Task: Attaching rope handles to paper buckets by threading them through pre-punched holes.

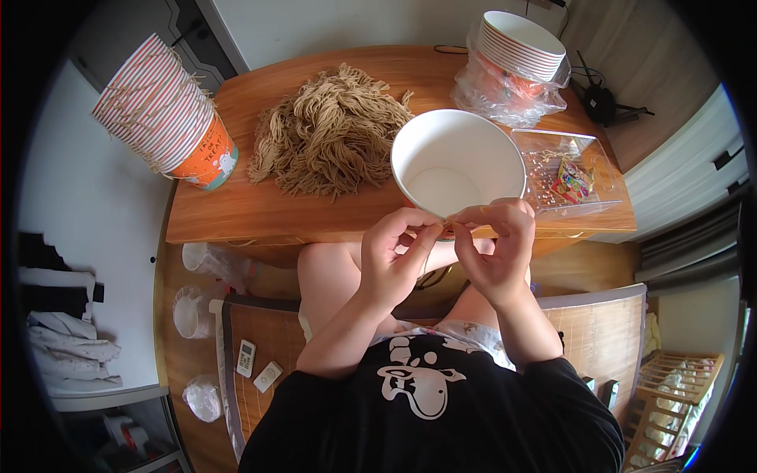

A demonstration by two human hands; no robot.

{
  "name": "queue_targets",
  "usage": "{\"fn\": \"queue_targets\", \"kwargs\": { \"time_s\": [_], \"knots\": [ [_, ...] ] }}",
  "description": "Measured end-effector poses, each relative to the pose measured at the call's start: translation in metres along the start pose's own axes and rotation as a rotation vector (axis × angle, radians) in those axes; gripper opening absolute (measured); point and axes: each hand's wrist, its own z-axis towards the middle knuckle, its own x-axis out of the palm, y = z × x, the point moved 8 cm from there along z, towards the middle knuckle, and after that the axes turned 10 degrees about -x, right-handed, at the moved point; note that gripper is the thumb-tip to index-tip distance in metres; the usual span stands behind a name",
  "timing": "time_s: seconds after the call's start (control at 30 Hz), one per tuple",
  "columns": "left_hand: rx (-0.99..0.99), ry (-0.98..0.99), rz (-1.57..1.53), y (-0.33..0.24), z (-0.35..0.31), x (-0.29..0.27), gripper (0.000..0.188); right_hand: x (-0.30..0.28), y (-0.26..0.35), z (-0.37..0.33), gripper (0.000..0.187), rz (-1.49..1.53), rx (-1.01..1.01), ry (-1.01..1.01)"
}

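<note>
A large paper bucket (457, 150) with a white inside stands at the table's front edge, its mouth facing me. My left hand (400, 256) and my right hand (501, 248) meet at its near rim. Thumb and forefinger of each are pinched together, the tips almost touching. Between them runs a thin tan cord (426, 262), a loose end of it hanging below my left fingertips; its exact course is hidden by the fingers. Behind and left of the bucket lies a big heap of tan cords (335, 130).
A tall leaning stack of orange printed buckets (162, 118), cords draped over it, stands at the table's left. Back right are more nested buckets (520, 47) in clear plastic. A clear tray (607, 177) holds small beads and a colourful packet. Remotes (246, 359) lie on the mat beside me.
</note>
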Motion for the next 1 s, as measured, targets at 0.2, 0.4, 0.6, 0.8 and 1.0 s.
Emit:
{"fn": "queue_targets", "kwargs": {
  "time_s": [0.2,0.4,0.6,0.8,1.0],
  "knots": [
    [-0.02,0.015,-0.018,0.001,-0.001,0.002,0.007,-0.005,-0.005,-0.001,0.042,0.045,0.045,-0.137],
    [-0.049,-0.002,-0.027,0.005,-0.003,0.001,0.008,-0.008,0.004,0.006,0.041,-0.047,-0.021,-0.042],
    [0.044,-0.023,0.076,-0.005,-0.001,0.003,0.006,-0.007,-0.004,0.003,0.039,-0.018,0.007,-0.066],
    [0.233,-0.107,0.429,-0.037,-0.002,0.006,0.007,-0.007,-0.007,0.003,0.035,-0.036,0.035,-0.061],
    [0.293,-0.105,0.478,-0.041,-0.003,0.007,0.008,0.001,-0.007,-0.001,0.057,0.183,0.035,-0.028]
  ]
}}
